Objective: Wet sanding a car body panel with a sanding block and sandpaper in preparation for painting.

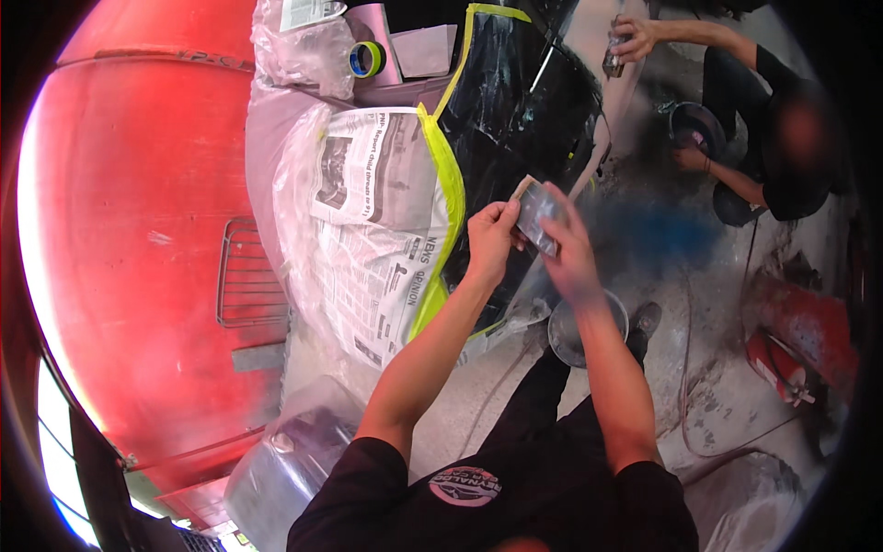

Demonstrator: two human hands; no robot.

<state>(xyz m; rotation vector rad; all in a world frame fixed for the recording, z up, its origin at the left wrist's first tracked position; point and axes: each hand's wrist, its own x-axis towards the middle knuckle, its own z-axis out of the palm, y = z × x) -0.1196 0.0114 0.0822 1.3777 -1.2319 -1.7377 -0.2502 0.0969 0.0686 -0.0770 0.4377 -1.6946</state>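
My left hand (492,239) and my right hand (568,253) meet in front of me, both gripping a small grey sheet of sandpaper (536,213) with a tan back edge. They hover over a glossy black panel (515,110) edged with yellow-green masking tape (448,184). Newspaper (377,212) and clear plastic mask the part left of the tape.
A large red curved body (138,212) fills the left side. A tape roll (366,59) lies at the top. A metal bowl (570,336) sits on the floor by my foot. Another person (782,156) crouches at the upper right, one hand in a bucket (696,124).
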